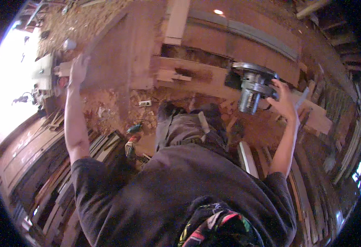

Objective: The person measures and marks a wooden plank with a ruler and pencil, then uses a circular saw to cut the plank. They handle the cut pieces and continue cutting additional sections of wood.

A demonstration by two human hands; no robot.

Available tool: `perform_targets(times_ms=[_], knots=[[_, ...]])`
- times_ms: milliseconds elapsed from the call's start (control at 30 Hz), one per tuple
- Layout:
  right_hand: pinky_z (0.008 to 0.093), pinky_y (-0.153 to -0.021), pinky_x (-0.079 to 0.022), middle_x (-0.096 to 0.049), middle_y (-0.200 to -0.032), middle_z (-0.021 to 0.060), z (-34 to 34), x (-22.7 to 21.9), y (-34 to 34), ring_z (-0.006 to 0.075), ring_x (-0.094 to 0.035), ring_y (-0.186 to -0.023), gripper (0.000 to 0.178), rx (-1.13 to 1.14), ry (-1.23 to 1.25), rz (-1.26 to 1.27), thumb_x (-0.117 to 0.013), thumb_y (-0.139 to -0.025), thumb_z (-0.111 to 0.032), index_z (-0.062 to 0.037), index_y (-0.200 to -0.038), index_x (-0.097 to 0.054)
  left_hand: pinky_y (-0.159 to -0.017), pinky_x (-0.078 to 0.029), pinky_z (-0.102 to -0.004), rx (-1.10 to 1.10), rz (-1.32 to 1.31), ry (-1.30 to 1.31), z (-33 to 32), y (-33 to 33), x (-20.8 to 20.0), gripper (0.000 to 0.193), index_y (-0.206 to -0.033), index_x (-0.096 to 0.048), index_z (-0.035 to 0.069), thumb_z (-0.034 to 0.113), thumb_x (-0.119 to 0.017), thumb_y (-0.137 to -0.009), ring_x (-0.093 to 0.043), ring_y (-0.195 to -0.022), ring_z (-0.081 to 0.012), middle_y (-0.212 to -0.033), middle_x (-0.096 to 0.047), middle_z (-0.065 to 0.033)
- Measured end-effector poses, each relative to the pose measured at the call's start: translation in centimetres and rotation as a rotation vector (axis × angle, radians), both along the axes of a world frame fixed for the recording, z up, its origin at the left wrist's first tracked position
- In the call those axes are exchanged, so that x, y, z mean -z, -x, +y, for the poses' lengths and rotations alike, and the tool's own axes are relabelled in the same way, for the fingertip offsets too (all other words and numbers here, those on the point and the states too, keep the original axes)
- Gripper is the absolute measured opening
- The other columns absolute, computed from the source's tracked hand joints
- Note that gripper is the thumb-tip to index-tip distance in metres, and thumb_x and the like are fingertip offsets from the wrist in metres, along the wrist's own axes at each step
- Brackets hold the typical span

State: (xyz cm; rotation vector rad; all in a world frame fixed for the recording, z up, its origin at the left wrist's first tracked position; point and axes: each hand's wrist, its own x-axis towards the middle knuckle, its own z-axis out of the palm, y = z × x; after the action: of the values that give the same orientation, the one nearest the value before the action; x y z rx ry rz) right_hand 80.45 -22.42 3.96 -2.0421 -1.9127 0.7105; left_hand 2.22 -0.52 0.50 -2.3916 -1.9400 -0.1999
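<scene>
My left hand (78, 71) is out at the left, closed on the edge of a broad reddish-brown wooden panel (123, 53); its fingers are somewhat blurred. On the right, a silver-and-black power tool that looks like a router (252, 86) has its round base plate uppermost and its cylindrical body below. My right hand (283, 100) curls its fingers and thumb around the tool's side. Part of that grip is hidden behind the tool.
Long boards (201, 76) lie ahead, with a pale plank (176, 22) across them. Shavings cover the ground. A power socket (145, 103) and a teal hand tool (134, 128) lie near my legs. Stacked timber (53, 197) flanks me on both sides.
</scene>
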Motion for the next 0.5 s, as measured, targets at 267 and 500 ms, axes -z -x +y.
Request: perform_targets(times_ms=[267, 500], knots=[[0.0329, -0.093, -0.051, -0.069, -0.107, 0.0059, -0.8, 0.7, 18.1, 0.0158, -0.064, -0.102, 0.031, -0.199, 0.340, 0.707, -0.069, -0.089, -0.012, -0.0044, -0.119, -0.064, -0.089, -0.045, -0.0509, -0.033, -0.103, 0.062, -0.5, -0.7, -1.4, 0.049, -0.109, -0.060, -0.004, 0.044, -0.056, -0.099, -0.058, -0.103, -0.0467, -0.107, -0.064, -0.0291], [0.0420, -0.092, -0.052, -0.070, -0.111, 0.0189, 0.5, 3.0, 36.0, 0.0335, -0.068, -0.103, 0.054, -0.522, 0.431, 0.801, -0.068, -0.089, -0.046, -0.0033, -0.122, -0.063, -0.093, -0.045, -0.0506, -0.026, -0.055, 0.024, -0.3, -1.1, -1.9, 0.054, -0.114, -0.061, -0.003, 0.049, -0.054, -0.099, -0.059, -0.104, -0.0449, -0.113, -0.063, -0.0291]])
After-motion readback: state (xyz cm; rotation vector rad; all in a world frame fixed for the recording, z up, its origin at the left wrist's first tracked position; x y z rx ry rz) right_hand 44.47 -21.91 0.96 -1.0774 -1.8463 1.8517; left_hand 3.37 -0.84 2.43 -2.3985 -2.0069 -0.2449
